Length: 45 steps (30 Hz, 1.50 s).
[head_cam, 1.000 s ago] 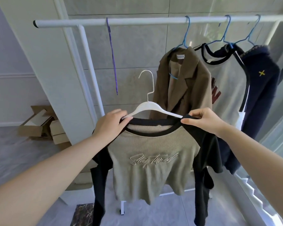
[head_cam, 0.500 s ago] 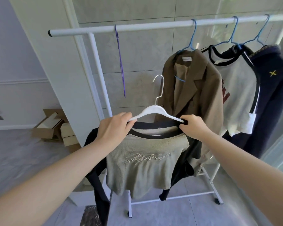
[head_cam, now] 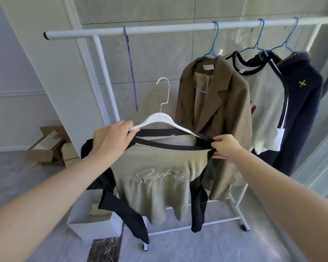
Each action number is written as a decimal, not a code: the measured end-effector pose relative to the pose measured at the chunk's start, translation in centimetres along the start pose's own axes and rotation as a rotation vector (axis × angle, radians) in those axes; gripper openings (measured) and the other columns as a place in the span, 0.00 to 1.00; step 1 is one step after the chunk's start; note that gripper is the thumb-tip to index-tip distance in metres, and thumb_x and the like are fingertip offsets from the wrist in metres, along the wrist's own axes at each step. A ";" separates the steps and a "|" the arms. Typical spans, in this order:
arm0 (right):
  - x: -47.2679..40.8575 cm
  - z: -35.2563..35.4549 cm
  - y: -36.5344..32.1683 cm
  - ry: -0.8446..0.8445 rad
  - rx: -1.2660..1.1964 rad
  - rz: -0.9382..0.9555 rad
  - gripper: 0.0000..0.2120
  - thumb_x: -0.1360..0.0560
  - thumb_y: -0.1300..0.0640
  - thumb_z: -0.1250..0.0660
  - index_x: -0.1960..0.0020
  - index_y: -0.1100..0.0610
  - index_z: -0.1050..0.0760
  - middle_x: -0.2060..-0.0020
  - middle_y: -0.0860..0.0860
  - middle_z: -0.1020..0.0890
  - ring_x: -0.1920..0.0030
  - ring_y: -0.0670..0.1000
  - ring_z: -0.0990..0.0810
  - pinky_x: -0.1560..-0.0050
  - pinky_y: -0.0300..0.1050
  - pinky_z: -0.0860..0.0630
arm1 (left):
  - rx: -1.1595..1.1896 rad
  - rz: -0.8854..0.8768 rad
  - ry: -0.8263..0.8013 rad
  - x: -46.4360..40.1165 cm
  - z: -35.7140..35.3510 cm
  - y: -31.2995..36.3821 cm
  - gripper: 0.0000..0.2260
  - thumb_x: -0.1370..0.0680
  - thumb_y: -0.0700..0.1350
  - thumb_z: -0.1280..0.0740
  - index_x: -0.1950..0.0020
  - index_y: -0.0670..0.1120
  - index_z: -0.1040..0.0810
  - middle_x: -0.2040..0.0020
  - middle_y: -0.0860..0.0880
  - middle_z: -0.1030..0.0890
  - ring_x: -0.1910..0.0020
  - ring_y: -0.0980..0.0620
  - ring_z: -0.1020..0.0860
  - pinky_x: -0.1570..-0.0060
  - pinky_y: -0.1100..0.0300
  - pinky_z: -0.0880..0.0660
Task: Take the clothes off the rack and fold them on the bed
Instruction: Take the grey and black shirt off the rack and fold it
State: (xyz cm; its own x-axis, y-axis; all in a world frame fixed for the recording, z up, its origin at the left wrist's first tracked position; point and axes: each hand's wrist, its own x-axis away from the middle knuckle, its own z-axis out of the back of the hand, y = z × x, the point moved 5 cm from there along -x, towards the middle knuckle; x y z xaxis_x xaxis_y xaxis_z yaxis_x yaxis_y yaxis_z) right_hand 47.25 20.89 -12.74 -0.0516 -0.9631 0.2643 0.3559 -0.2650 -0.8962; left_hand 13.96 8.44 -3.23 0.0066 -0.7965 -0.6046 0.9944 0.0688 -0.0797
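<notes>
already the olive top with black sleeves is off the rack and held out in front of it, below the rail, on its white hanger. since a second ago the right shoulder has slipped: it covered the hanger's arm then, and now the black collar is drawn down past the tip. the right hand pinches that bunched collar and shoulder, while the left hand grips the other end of the hanger along with the neckline there. i'd judge the top is half freed, so the left shoulder comes next and then the walk to the bed, which i can't see from this side. on the rail to the right hang a brown blazer, a pale tee with black trim and a navy sweater, all waiting. a purple strap dangles left of them. under the rack's left end sits a white bin with pale folded cloth inside; further left, open cardboard boxes, their contents unclear.
</notes>
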 end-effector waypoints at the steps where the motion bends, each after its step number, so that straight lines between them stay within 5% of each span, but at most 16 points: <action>1: -0.1 0.0 0.1 -0.016 -0.052 -0.004 0.10 0.22 0.66 0.36 0.48 0.58 0.18 0.47 0.60 0.17 0.51 0.58 0.15 0.51 0.54 0.16 | -0.003 -0.003 0.004 -0.2 0.0 -0.3 0.17 0.19 0.60 0.41 0.61 0.50 0.36 0.65 0.51 0.29 0.69 0.44 0.27 0.72 0.60 0.36; 8: 0.6 0.4 -0.2 -0.158 -0.438 -0.155 0.14 0.19 0.73 0.44 0.49 0.65 0.21 0.48 0.62 0.19 0.53 0.58 0.17 0.64 0.47 0.16 | -0.013 -0.022 0.009 -0.5 0.8 -2.1 0.19 0.19 0.63 0.44 0.60 0.50 0.32 0.67 0.52 0.28 0.69 0.45 0.27 0.71 0.60 0.36; 13: -0.2 -1.1 0.7 -0.215 -0.698 -0.206 0.17 0.17 0.72 0.47 0.34 0.66 0.25 0.46 0.61 0.19 0.52 0.54 0.17 0.62 0.42 0.16 | 0.041 0.004 0.004 -0.9 1.1 -2.4 0.20 0.19 0.62 0.47 0.60 0.47 0.33 0.71 0.50 0.28 0.71 0.44 0.29 0.73 0.58 0.35; 18: 1.2 -2.5 0.1 -0.209 -0.461 -0.096 0.12 0.21 0.69 0.34 0.41 0.62 0.18 0.48 0.58 0.16 0.60 0.51 0.16 0.65 0.39 0.19 | 0.162 0.088 -0.017 -1.7 1.4 -2.1 0.19 0.17 0.57 0.45 0.59 0.45 0.35 0.71 0.48 0.30 0.70 0.40 0.31 0.71 0.55 0.37; 20: 2.2 -2.9 -0.9 -0.303 -0.329 -0.058 0.14 0.23 0.64 0.29 0.39 0.55 0.19 0.47 0.53 0.15 0.56 0.50 0.14 0.60 0.42 0.18 | 0.180 0.086 -0.043 -1.7 1.3 -1.9 0.19 0.17 0.57 0.45 0.59 0.45 0.35 0.70 0.48 0.30 0.69 0.40 0.30 0.70 0.54 0.35; 23: 2.7 -2.9 -2.6 -0.380 -0.438 -0.012 0.26 0.23 0.62 0.29 0.29 0.48 0.31 0.39 0.53 0.19 0.41 0.56 0.18 0.38 0.55 0.22 | 0.171 0.043 -0.088 -1.4 0.9 -1.4 0.18 0.16 0.56 0.46 0.58 0.44 0.34 0.69 0.50 0.30 0.68 0.42 0.29 0.70 0.53 0.32; 27: 1.7 -1.5 -4.0 -0.207 -0.710 0.053 0.36 0.24 0.63 0.32 0.21 0.46 0.42 0.31 0.52 0.27 0.33 0.55 0.26 0.27 0.58 0.33 | 0.129 0.028 -0.163 -0.8 0.0 -1.1 0.16 0.16 0.56 0.48 0.55 0.46 0.35 0.68 0.53 0.31 0.67 0.43 0.29 0.68 0.53 0.33; 29: 2.1 -0.7 -4.7 -0.119 -0.503 0.189 0.34 0.24 0.62 0.31 0.22 0.47 0.38 0.32 0.49 0.25 0.35 0.48 0.25 0.27 0.52 0.33 | 0.107 0.012 -0.197 -0.6 -0.3 -1.2 0.15 0.16 0.56 0.49 0.54 0.47 0.35 0.67 0.53 0.31 0.66 0.43 0.28 0.68 0.54 0.33; 32: 3.7 -1.0 -6.7 -0.048 -0.064 0.524 0.24 0.24 0.58 0.29 0.29 0.48 0.26 0.39 0.43 0.20 0.47 0.33 0.21 0.46 0.27 0.28 | 0.122 -0.011 -0.240 -0.2 -0.5 -0.8 0.13 0.16 0.55 0.50 0.54 0.49 0.37 0.64 0.52 0.29 0.65 0.43 0.27 0.66 0.53 0.32; 33: 4.1 -1.5 -7.3 -0.051 0.023 0.610 0.21 0.24 0.56 0.28 0.31 0.47 0.24 0.41 0.41 0.18 0.47 0.32 0.21 0.46 0.26 0.27 | 0.134 -0.015 -0.252 -0.1 -0.5 -0.5 0.12 0.16 0.54 0.50 0.54 0.49 0.37 0.63 0.52 0.28 0.64 0.43 0.27 0.65 0.53 0.32; 36: 5.0 -3.8 -8.4 -0.148 0.210 0.728 0.18 0.24 0.42 0.31 0.35 0.41 0.23 0.47 0.39 0.16 0.42 0.40 0.20 0.37 0.43 0.25 | 0.200 -0.002 -0.295 0.0 -0.3 0.6 0.08 0.18 0.48 0.48 0.53 0.47 0.35 0.64 0.51 0.28 0.64 0.43 0.29 0.65 0.53 0.33; 38: 5.5 -5.0 -9.0 -0.133 0.361 0.755 0.19 0.25 0.33 0.36 0.38 0.39 0.22 0.54 0.36 0.17 0.48 0.41 0.19 0.45 0.44 0.23 | 0.234 -0.005 -0.306 0.0 0.0 1.0 0.06 0.19 0.46 0.47 0.53 0.47 0.34 0.65 0.50 0.29 0.64 0.43 0.29 0.67 0.53 0.35; 41: 6.0 -5.9 -9.7 -0.146 0.423 0.770 0.21 0.23 0.32 0.42 0.52 0.44 0.18 0.73 0.43 0.26 0.69 0.43 0.28 0.61 0.49 0.30 | 0.277 -0.006 -0.304 0.2 0.8 0.9 0.06 0.21 0.44 0.47 0.55 0.47 0.33 0.65 0.48 0.28 0.64 0.42 0.29 0.66 0.53 0.35; 45: 6.7 -6.1 -9.9 -0.258 0.297 0.735 0.22 0.24 0.32 0.39 0.61 0.47 0.17 0.70 0.58 0.31 0.66 0.53 0.32 0.56 0.57 0.29 | 0.285 0.074 -0.276 0.4 1.9 -1.3 0.09 0.20 0.43 0.47 0.59 0.50 0.32 0.69 0.50 0.28 0.67 0.47 0.30 0.68 0.56 0.37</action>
State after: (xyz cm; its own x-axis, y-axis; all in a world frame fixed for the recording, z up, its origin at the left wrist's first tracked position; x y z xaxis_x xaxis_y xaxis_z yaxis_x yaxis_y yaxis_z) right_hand 37.63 16.82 -4.25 0.4926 -0.8350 -0.2451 0.4490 0.4851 -0.7503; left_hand 12.91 6.88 -1.89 0.0685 -0.9298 -0.3618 0.9792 -0.0068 0.2028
